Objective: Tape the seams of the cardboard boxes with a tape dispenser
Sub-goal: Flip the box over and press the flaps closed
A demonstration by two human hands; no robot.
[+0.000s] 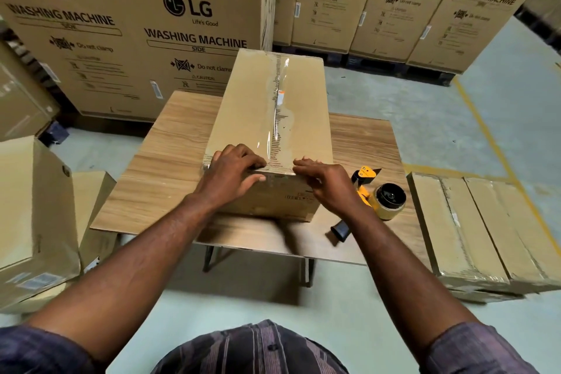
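A long cardboard box [243, 112] lies lengthwise on a small wooden table [158, 179]. Clear tape [277, 118] runs along its top seam and folds over the near edge. My left hand [235, 174] presses flat on the near top edge, left of the tape. My right hand [324, 184] rests with spread fingers on the same edge, right of the tape. Neither hand holds anything. A yellow tape dispenser [372, 193] with a roll and a black handle lies on the table just right of the box, partly hidden by my right wrist.
Two taped boxes [485, 231] lie side by side to the right of the table. Plain cartons [33, 222] stand at the left. Tall washing-machine cartons [136, 24] form a wall behind. A yellow line [491, 136] crosses the grey floor.
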